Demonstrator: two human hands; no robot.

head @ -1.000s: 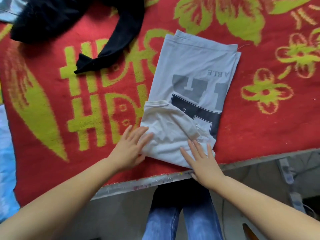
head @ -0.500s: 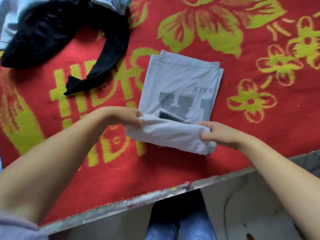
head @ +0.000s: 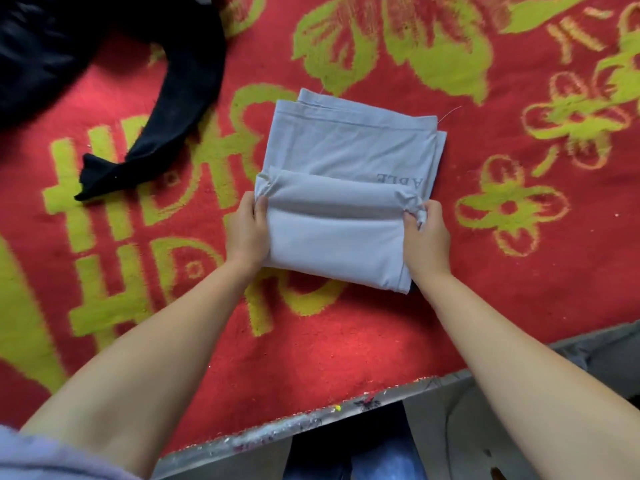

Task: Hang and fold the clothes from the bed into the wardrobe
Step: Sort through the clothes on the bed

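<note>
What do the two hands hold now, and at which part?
Both hold the grey T-shirt by its folded-over near part: the left hand grips its left edge, the right hand its right edge.

Home bedroom: blanket-covered bed (head: 346, 341), clothes (head: 346, 150).

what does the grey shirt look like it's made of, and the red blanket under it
Grey shirt: thin, matte knit, probably cotton jersey; it creases softly where the hands pinch it. Red blanket: thick, fuzzy pile, likely synthetic plush; pattern edges look blurred.
</note>
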